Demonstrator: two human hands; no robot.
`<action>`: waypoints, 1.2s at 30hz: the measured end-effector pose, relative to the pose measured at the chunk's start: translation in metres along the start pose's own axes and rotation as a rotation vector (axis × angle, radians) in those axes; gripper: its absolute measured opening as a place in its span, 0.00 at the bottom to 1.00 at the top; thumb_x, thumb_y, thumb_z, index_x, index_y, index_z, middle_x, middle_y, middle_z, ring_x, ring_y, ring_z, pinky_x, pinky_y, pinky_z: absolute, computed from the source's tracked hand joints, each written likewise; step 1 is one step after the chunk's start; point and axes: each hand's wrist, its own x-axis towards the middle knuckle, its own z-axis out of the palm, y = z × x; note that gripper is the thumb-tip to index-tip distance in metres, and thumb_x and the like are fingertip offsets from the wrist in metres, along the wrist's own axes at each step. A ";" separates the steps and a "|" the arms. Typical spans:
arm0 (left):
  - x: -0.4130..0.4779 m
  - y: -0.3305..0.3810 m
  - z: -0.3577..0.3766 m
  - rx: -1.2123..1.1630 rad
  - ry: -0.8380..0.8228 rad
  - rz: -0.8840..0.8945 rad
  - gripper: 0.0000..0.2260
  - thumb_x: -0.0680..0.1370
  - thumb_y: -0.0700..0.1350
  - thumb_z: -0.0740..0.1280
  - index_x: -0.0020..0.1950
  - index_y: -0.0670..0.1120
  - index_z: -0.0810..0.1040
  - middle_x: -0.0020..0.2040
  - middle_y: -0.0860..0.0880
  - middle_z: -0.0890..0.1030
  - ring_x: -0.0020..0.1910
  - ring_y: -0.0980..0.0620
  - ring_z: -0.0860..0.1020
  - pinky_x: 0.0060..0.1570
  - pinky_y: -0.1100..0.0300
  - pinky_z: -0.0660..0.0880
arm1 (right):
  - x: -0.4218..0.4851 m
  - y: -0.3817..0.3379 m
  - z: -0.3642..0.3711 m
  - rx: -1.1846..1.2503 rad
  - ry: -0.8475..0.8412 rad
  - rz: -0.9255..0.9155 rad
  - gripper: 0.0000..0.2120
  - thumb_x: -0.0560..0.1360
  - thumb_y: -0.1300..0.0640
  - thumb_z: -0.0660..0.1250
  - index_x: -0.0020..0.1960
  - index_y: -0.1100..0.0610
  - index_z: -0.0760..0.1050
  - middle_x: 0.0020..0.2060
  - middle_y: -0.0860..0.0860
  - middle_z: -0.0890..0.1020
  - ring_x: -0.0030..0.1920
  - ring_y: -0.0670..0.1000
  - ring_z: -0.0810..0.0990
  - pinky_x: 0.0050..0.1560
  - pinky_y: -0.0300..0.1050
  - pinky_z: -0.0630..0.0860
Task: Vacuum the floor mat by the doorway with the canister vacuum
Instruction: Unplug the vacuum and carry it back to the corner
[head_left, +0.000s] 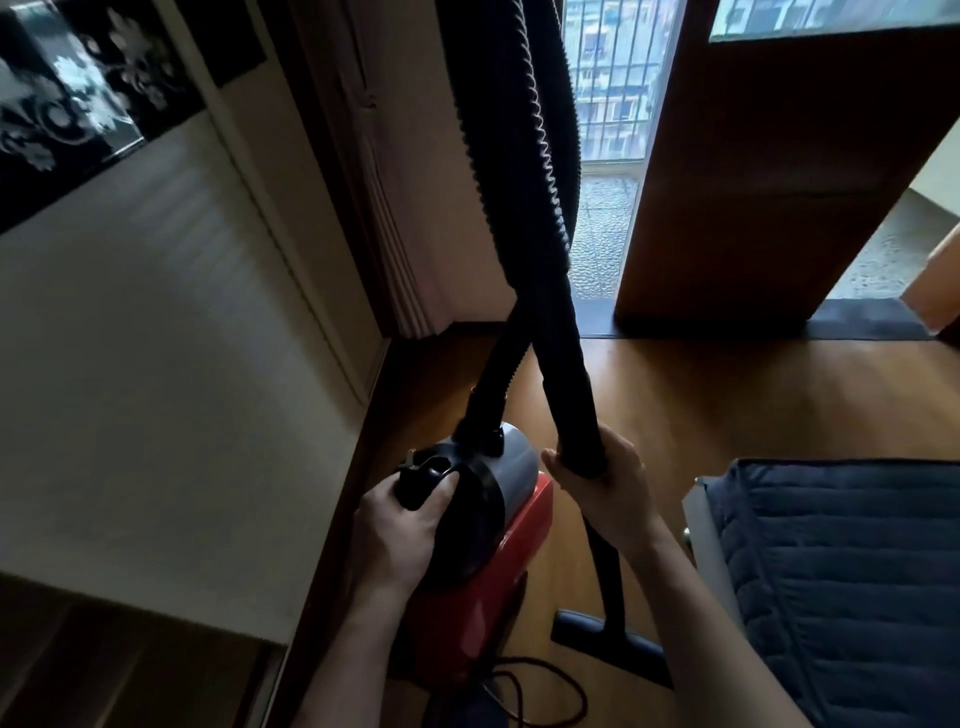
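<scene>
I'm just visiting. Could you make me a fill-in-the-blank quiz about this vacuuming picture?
1. The left hand grips the black ____ atop the vacuum.
2. The right hand holds the lower end of the ribbed black ____.
3. The vacuum's base is coloured ____.
4. The nozzle sits on the ____ floor, short of the mat.

Missing words: handle; hose; red; wooden.

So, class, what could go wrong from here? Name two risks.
1. The cord lies looped on the floor by the vacuum; it may snag or trip.
2. The hose crosses itself above the vacuum; reaching the wand toward the mat may kink it or tug the vacuum.
</scene>
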 end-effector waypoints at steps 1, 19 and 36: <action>0.015 0.001 0.008 -0.003 0.002 -0.004 0.10 0.72 0.52 0.76 0.36 0.49 0.81 0.33 0.52 0.83 0.34 0.61 0.80 0.32 0.62 0.77 | 0.014 0.007 -0.002 -0.007 0.008 -0.021 0.14 0.73 0.57 0.71 0.47 0.38 0.76 0.34 0.52 0.77 0.32 0.57 0.75 0.31 0.51 0.74; 0.373 0.043 0.149 -0.101 -0.182 -0.103 0.11 0.73 0.55 0.75 0.41 0.48 0.84 0.38 0.52 0.85 0.36 0.59 0.83 0.43 0.47 0.83 | 0.327 0.176 0.004 -0.154 0.065 0.119 0.09 0.74 0.44 0.73 0.45 0.44 0.75 0.33 0.57 0.74 0.32 0.63 0.74 0.30 0.65 0.72; 0.583 0.088 0.266 0.036 -0.090 -0.109 0.09 0.73 0.57 0.73 0.41 0.52 0.80 0.37 0.53 0.83 0.39 0.58 0.81 0.34 0.62 0.74 | 0.557 0.304 -0.028 -0.145 0.015 0.226 0.11 0.73 0.59 0.76 0.44 0.47 0.75 0.34 0.52 0.78 0.35 0.56 0.78 0.35 0.63 0.77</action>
